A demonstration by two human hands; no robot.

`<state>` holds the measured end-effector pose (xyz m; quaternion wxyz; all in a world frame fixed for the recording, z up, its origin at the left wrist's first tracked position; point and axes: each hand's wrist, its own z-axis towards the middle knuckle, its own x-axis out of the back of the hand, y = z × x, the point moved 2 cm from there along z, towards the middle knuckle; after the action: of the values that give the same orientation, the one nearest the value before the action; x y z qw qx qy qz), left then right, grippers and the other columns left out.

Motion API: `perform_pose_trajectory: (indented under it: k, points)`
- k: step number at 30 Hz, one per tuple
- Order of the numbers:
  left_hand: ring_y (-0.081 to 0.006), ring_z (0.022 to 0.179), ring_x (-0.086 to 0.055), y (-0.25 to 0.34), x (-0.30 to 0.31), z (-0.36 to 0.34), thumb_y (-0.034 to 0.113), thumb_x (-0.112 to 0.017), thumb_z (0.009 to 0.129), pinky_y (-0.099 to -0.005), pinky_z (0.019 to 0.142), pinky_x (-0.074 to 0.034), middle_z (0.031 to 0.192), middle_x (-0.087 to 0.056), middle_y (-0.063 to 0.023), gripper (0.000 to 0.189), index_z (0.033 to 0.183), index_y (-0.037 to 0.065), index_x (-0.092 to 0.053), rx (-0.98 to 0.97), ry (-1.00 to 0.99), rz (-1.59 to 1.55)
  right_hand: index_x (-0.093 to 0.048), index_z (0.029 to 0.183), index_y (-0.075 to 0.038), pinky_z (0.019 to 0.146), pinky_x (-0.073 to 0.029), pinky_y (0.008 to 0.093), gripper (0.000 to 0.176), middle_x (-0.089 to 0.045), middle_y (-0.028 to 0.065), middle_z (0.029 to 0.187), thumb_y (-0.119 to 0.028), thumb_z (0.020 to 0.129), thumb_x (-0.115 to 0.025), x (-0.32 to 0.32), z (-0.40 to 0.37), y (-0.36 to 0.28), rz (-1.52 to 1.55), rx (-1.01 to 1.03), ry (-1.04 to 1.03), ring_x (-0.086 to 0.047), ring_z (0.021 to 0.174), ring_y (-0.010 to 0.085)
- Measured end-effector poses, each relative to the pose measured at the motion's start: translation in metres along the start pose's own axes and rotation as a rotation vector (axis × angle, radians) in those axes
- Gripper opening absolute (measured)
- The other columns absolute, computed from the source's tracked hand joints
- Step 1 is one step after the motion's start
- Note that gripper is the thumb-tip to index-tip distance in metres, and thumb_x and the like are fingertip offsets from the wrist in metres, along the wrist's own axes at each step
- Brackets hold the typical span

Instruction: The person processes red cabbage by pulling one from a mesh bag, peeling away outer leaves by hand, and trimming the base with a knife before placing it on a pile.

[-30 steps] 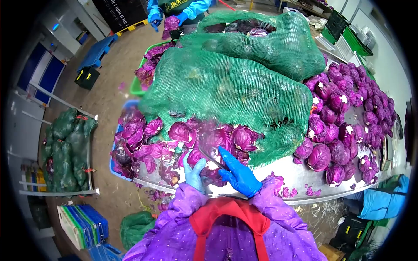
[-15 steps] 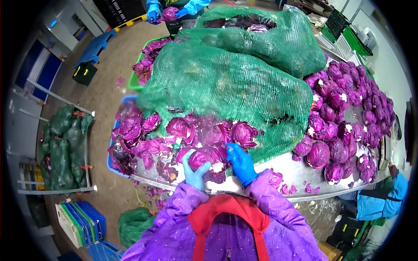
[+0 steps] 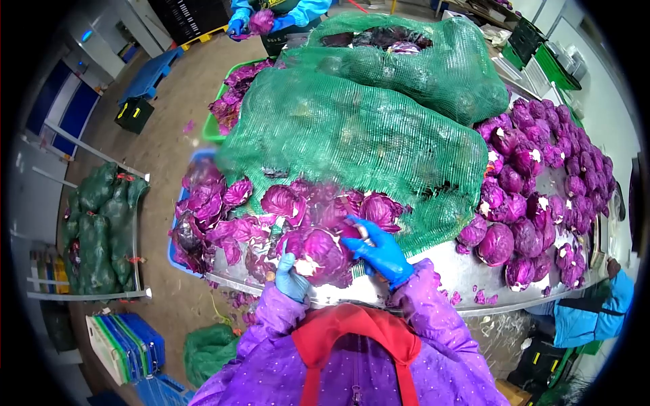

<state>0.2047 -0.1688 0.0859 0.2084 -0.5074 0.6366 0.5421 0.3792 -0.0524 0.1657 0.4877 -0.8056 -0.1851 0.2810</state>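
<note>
Head view.
Red cabbage (image 3: 323, 252): lying at the near edge of the table (image 3: 440, 267), rolling its pale stem end round to 7 o'clock.
Left hand (image 3: 292, 281): closing around that stem end.
Right hand (image 3: 380, 250): shifting up and gripping the head's 3 o'clock flank. The knife blade is no longer showing, possibly tucked beneath.
Green net sack (image 3: 352, 135): lying at 12 o'clock.

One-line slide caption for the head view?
Left hand and right hand hold a red cabbage beside green net sacks.

We see a brown concrete floor (image 3: 162, 155) stretching left of a long steel table (image 3: 460, 272). By the left wall (image 3: 37, 196) stands a metal rack (image 3: 88, 296) stacked with full green sacks (image 3: 101, 230), with blue crates (image 3: 132, 348) piled just beside it. Farther off lie a blue pallet (image 3: 154, 76) and a black box (image 3: 134, 116). Green crates (image 3: 556, 66) line the pale right wall (image 3: 602, 95).
</note>
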Motion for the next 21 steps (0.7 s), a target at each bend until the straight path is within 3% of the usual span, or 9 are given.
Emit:
perform_pose_trajectory:
  k: [2, 3, 6, 7, 10, 14, 18, 20, 21]
  points:
    - [-0.0252, 0.101, -0.057, 0.004, -0.019, -0.001, 0.017, -0.066, 0.077, -0.0404, 0.085, -0.051, 0.121, -0.05, -0.0127, 0.065, 0.132, 0.005, -0.033, 0.005, -0.036, 0.078, -0.04, 0.135, -0.005, 0.064, -0.046, 0.0217, 0.058, -0.059, 0.0069, 0.108, -0.016, 0.084, -0.065, -0.01, 0.01, 0.017, -0.007, 0.021, 0.02, -0.054, 0.076, 0.0074]
    - [-0.0241, 0.103, -0.057, 0.008, -0.03, -0.002, 0.014, -0.069, 0.074, -0.0372, 0.083, -0.052, 0.133, -0.042, -0.0128, 0.08, 0.139, 0.005, -0.022, 0.01, -0.049, 0.116, -0.043, 0.133, -0.006, 0.062, -0.045, 0.0214, 0.054, -0.06, 0.0035, 0.098, -0.014, 0.083, -0.065, -0.009, 0.007, 0.006, 0.057, -0.077, 0.021, -0.053, 0.073, 0.0061]
    - [-0.023, 0.112, -0.051, 0.011, -0.06, -0.015, 0.02, -0.075, 0.072, -0.0361, 0.092, -0.046, 0.139, -0.031, -0.0113, 0.087, 0.139, 0.004, -0.022, -0.188, -0.001, 0.456, -0.046, 0.129, -0.001, 0.074, -0.046, 0.0252, 0.053, -0.056, 0.0034, 0.103, -0.011, 0.082, -0.068, -0.007, 0.01, 0.014, 0.145, 0.035, -0.046, -0.054, 0.084, 0.0108]
    - [-0.0222, 0.119, -0.042, 0.007, -0.061, -0.013, 0.02, -0.081, 0.067, -0.036, 0.101, -0.037, 0.143, -0.022, -0.0097, 0.096, 0.14, 0.005, -0.02, -0.399, 0.012, 0.588, -0.047, 0.129, -0.003, 0.073, -0.046, 0.0247, 0.051, -0.056, 0.0025, 0.102, -0.011, 0.083, -0.067, -0.009, 0.006, 0.011, 0.093, 0.015, -0.03, -0.053, 0.083, 0.0101]
    - [-0.0234, 0.124, -0.036, 0.002, -0.062, -0.018, 0.015, -0.082, 0.064, -0.0376, 0.106, -0.03, 0.14, -0.027, -0.0105, 0.095, 0.138, 0.006, -0.023, -0.517, -0.034, 0.81, -0.048, 0.129, -0.005, 0.074, -0.046, 0.0247, 0.049, -0.057, 0.0007, 0.099, -0.012, 0.084, -0.065, -0.011, 0.003, 0.021, 0.055, 0.04, 0.051, -0.053, 0.083, 0.0092]
    - [-0.023, 0.123, -0.037, 0.005, -0.051, -0.007, 0.012, -0.083, 0.061, -0.0372, 0.105, -0.031, 0.132, -0.035, -0.0104, 0.09, 0.133, 0.006, -0.029, -0.333, -0.025, 0.722, -0.046, 0.13, -0.006, 0.069, -0.049, 0.0267, 0.045, -0.061, 0.0051, 0.104, -0.016, 0.088, -0.061, -0.019, -0.006, 0.015, -0.267, 0.173, 0.158, -0.058, 0.077, 0.0096]
    - [-0.0225, 0.121, -0.039, 0.002, -0.045, -0.003, 0.005, -0.077, 0.061, -0.0366, 0.104, -0.032, 0.131, -0.038, -0.0101, 0.085, 0.133, 0.006, -0.031, -0.301, -0.046, 0.737, -0.047, 0.128, -0.005, 0.067, -0.05, 0.027, 0.04, -0.061, 0.0077, 0.11, -0.01, 0.088, -0.057, -0.014, 0.003, 0.043, -0.201, 0.312, 0.182, -0.06, 0.075, 0.011]
    - [-0.0254, 0.12, -0.042, 0.0, -0.047, -0.008, 0.009, -0.074, 0.064, -0.0391, 0.104, -0.033, 0.13, -0.041, -0.0126, 0.081, 0.134, 0.007, -0.032, -0.297, -0.02, 0.742, -0.052, 0.118, -0.005, 0.06, -0.049, 0.0251, 0.034, -0.06, 0.0056, 0.087, -0.004, 0.085, -0.058, -0.009, 0.005, 0.052, -0.065, 0.213, 0.232, -0.059, 0.068, 0.0109]
    - [-0.0291, 0.119, -0.044, -0.004, -0.035, -0.009, 0.018, -0.072, 0.066, -0.0427, 0.103, -0.036, 0.13, -0.043, -0.015, 0.08, 0.134, 0.005, -0.032, -0.229, -0.052, 0.512, -0.054, 0.11, -0.006, 0.054, -0.048, 0.0245, 0.028, -0.057, 0.0038, 0.08, -0.001, 0.083, -0.056, 0.007, 0.013, 0.062, 0.156, 0.153, 0.369, -0.057, 0.063, 0.0106]
